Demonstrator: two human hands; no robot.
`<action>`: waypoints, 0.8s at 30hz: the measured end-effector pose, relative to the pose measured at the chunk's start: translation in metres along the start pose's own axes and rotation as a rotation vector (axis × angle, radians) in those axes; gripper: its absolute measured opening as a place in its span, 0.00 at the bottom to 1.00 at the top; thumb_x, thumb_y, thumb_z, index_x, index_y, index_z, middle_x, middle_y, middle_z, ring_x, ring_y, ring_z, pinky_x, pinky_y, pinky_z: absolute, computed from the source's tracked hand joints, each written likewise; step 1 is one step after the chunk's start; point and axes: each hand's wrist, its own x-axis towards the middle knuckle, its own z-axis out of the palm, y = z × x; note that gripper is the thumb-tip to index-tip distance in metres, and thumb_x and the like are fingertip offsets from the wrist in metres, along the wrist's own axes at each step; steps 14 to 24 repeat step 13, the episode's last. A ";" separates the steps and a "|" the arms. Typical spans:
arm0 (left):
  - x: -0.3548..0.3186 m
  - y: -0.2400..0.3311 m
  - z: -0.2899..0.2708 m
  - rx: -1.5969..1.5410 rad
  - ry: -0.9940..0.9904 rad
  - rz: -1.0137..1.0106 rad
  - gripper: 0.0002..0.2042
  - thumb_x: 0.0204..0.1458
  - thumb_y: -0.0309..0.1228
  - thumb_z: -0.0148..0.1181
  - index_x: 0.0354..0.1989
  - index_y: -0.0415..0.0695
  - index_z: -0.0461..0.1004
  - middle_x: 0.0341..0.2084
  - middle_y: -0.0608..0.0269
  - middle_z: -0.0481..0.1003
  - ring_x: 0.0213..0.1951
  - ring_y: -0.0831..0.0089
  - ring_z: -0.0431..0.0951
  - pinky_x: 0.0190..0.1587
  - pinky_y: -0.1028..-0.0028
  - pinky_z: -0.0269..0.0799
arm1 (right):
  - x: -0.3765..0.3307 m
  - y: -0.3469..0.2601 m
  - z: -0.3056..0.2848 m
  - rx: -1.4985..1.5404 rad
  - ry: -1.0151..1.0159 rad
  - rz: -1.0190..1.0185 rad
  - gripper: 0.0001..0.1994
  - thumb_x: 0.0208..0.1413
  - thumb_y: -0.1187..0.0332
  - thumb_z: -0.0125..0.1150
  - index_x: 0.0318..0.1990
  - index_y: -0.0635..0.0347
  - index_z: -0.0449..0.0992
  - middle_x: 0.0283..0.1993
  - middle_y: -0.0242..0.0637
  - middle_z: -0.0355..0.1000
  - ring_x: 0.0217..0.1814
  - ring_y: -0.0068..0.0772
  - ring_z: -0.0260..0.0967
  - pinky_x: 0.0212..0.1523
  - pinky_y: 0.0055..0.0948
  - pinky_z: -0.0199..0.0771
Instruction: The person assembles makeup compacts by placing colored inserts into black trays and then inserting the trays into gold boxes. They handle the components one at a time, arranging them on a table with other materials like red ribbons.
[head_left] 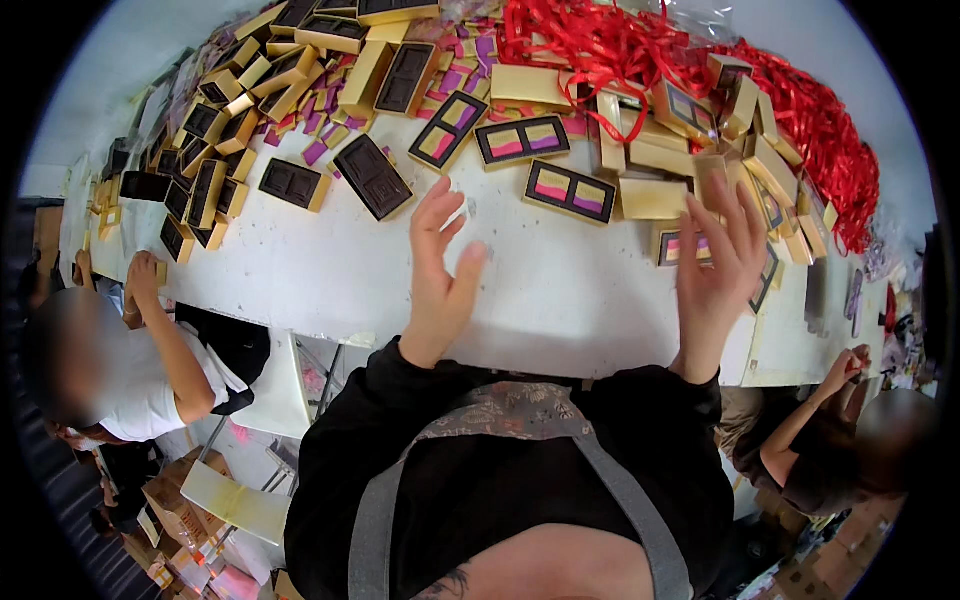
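Observation:
My left hand (443, 278) hangs over the white table with its fingers apart and nothing in it. Just beyond its fingertips lie a gold box with a black two-pocket tray (373, 177) and a similar box holding pink, gold and purple pieces (449, 131). Over the right side my right hand (722, 243) is spread and slightly blurred, holding nothing. Partly behind its fingers is a gold box with coloured pieces (671, 244); I cannot tell whether they touch. Between the hands, further off, are two more filled boxes, one (570, 192) nearer than the other (523, 141).
Empty-trayed gold boxes (207, 192) pile up at the left. Loose pink, purple and gold pieces (322, 126) lie behind. Red ribbons (640, 50) heap at the back right, beside stacked gold boxes (770, 170). One person sits left (150, 370), another right (815, 445).

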 end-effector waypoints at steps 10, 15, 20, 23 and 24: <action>0.001 -0.017 0.002 0.020 -0.143 -0.090 0.14 0.56 0.21 0.52 0.51 0.40 0.67 0.54 0.54 0.66 0.53 0.69 0.70 0.51 0.71 0.68 | 0.230 -0.015 0.279 0.235 -0.166 0.180 0.43 0.46 0.52 0.67 0.69 0.45 0.50 0.73 0.48 0.42 0.69 0.61 0.50 0.62 0.53 0.59; -0.004 -0.020 -0.015 0.048 -0.158 -0.124 0.15 0.58 0.23 0.52 0.54 0.44 0.65 0.58 0.53 0.62 0.53 0.69 0.72 0.54 0.71 0.68 | 0.267 -0.020 0.307 0.381 -0.352 0.383 0.51 0.47 0.51 0.68 0.72 0.44 0.37 0.75 0.44 0.38 0.74 0.57 0.38 0.66 0.62 0.47; -0.004 -0.020 -0.015 0.048 -0.158 -0.124 0.15 0.58 0.23 0.52 0.54 0.44 0.65 0.58 0.53 0.62 0.53 0.69 0.72 0.54 0.71 0.68 | 0.267 -0.020 0.307 0.381 -0.352 0.383 0.51 0.47 0.51 0.68 0.72 0.44 0.37 0.75 0.44 0.38 0.74 0.57 0.38 0.66 0.62 0.47; -0.004 -0.020 -0.015 0.048 -0.158 -0.124 0.15 0.58 0.23 0.52 0.54 0.44 0.65 0.58 0.53 0.62 0.53 0.69 0.72 0.54 0.71 0.68 | 0.267 -0.020 0.307 0.381 -0.352 0.383 0.51 0.47 0.51 0.68 0.72 0.44 0.37 0.75 0.44 0.38 0.74 0.57 0.38 0.66 0.62 0.47; -0.004 -0.020 -0.015 0.048 -0.158 -0.124 0.15 0.58 0.23 0.52 0.54 0.44 0.65 0.58 0.53 0.62 0.53 0.69 0.72 0.54 0.71 0.68 | 0.267 -0.020 0.307 0.381 -0.352 0.383 0.51 0.47 0.51 0.68 0.72 0.44 0.37 0.75 0.44 0.38 0.74 0.57 0.38 0.66 0.62 0.47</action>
